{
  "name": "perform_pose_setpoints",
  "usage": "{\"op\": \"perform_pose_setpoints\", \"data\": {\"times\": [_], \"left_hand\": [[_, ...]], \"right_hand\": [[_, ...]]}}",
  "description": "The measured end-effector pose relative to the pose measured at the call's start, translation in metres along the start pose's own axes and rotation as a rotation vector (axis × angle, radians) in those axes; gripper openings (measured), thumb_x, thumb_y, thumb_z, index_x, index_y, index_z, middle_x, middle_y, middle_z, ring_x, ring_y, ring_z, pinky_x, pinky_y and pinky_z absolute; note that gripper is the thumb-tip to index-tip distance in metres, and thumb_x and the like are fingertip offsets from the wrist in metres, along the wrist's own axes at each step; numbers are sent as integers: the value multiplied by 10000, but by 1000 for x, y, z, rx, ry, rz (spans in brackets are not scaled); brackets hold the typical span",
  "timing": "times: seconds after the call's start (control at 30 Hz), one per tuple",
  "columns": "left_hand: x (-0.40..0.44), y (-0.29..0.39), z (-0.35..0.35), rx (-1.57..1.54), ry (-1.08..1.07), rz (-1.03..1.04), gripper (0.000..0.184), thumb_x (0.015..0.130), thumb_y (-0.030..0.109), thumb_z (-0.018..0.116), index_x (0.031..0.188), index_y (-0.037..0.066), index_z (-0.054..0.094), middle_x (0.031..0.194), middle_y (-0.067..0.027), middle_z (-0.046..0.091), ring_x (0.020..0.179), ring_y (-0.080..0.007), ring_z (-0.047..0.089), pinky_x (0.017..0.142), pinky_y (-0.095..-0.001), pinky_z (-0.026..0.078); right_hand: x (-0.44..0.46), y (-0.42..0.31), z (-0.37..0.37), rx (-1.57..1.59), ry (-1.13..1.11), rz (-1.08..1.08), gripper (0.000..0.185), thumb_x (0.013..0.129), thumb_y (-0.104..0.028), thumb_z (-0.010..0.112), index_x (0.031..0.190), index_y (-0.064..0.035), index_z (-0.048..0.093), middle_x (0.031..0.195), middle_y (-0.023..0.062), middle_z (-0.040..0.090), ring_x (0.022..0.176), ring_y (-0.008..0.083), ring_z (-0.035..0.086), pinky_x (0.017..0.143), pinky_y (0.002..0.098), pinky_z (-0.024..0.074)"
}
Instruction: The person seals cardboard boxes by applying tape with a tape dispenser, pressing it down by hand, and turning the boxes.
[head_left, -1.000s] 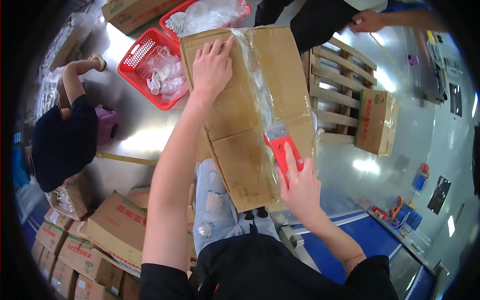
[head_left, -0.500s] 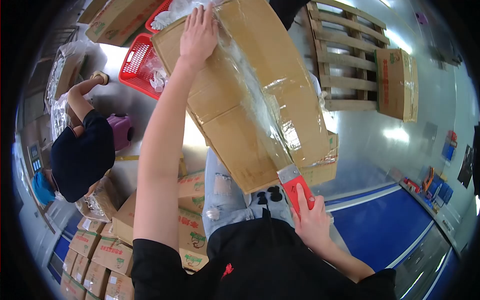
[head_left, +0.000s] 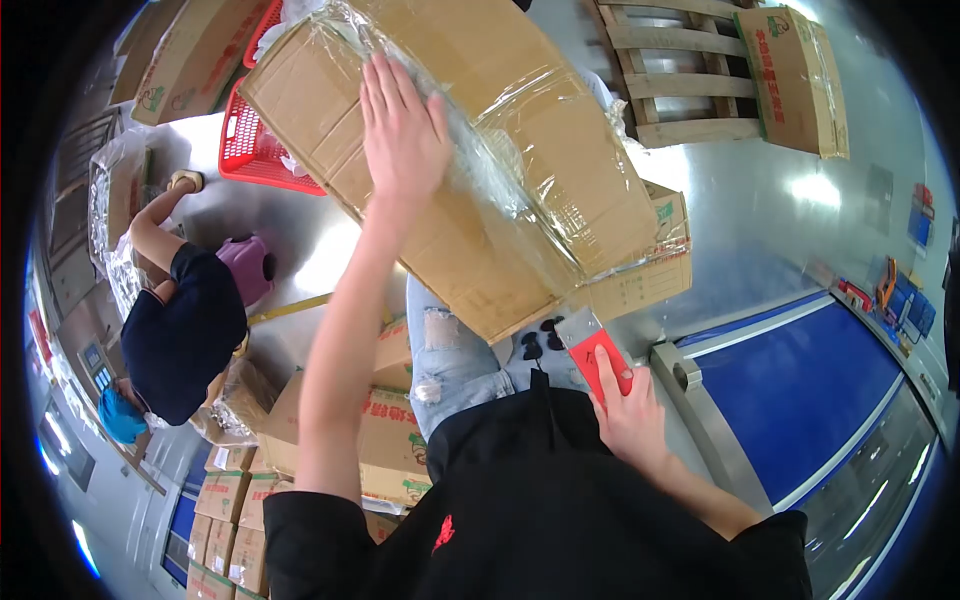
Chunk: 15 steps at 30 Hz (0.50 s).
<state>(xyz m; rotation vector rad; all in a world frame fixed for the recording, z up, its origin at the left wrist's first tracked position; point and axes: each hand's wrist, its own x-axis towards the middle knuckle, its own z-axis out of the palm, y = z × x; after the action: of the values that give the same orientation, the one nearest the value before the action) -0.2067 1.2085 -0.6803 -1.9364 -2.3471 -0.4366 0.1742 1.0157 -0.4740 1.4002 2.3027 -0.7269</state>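
My left hand (head_left: 405, 135) lies flat on the upper left part of a large cardboard box (head_left: 480, 270), beside the clear tape (head_left: 490, 175) that runs along its middle seam. The fingers are stretched out and hold nothing. My right hand (head_left: 632, 410) is wrapped round a red tape dispenser (head_left: 597, 362) with a metal head, its index finger along the top. The dispenser's head is just off the box's lower edge, near the end of the tape seam.
A red basket (head_left: 265, 150) stands left of the box. A person (head_left: 185, 320) in dark clothes bends over at the left, near a purple stool (head_left: 246, 268). Stacked cartons (head_left: 225, 510) fill the lower left. A wooden pallet (head_left: 680, 85) and a carton (head_left: 795, 85) are at the upper right.
The dispenser has moved down along the seam and off the box's lower edge. My left hand has slid lower on the box. The view has shifted, and the box appears more tilted.
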Motion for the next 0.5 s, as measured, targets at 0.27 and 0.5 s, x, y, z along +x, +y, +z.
{"op": "perform_pose_setpoints", "data": {"times": [0.27,0.5], "left_hand": [[-109,108,-41,-190,-276,-11,796,1114,413,505,1644,-138,282,1756,-315,223,1646,-450,213,1349,-534,214],[-169,144,-39,-93,-510,401,811,1088,502,507,1660,-53,362,1789,-214,241,1669,-344,220,1373,-464,163]], "right_hand": [[-27,11,-1,-116,-178,46,784,920,-213,774,1643,-150,478,1067,168,494,921,323,604,669,357,584],[6,19,24,-245,-283,71,793,894,-138,758,1634,-126,472,1105,194,516,976,351,635,671,374,627]]}}
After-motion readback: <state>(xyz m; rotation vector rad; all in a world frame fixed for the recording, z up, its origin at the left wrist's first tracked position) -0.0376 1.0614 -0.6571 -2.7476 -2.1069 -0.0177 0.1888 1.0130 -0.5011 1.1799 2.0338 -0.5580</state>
